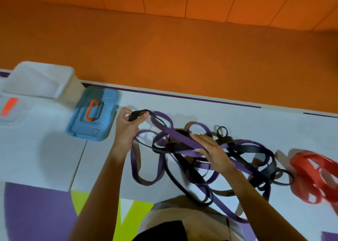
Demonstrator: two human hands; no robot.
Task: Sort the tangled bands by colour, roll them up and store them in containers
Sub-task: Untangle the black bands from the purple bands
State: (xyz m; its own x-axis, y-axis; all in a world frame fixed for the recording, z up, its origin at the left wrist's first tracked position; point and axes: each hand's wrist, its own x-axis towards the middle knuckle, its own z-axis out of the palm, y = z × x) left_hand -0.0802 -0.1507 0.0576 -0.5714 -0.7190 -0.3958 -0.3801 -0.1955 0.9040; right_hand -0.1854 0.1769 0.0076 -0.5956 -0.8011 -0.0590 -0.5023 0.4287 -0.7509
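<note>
Head view: we record the left hand [128,126] pinching the end loop of a black band [140,113], which runs rightward into the tangle [179,136] on the white surface [219,116]. The right hand [210,147] lies flat, fingers straight, pinning the heap; in our judgement a leftward pull is indicated

– Where are the bands?
– The purple bands [182,136] and black bands [263,149] lie all mixed up in one big loopy heap. The red bands [314,173] sit in their own pile, just to the right.
– And the boxes?
– On the left: a blue box [93,114] with an orange handle, and a clear tub [40,80] behind it.
</note>
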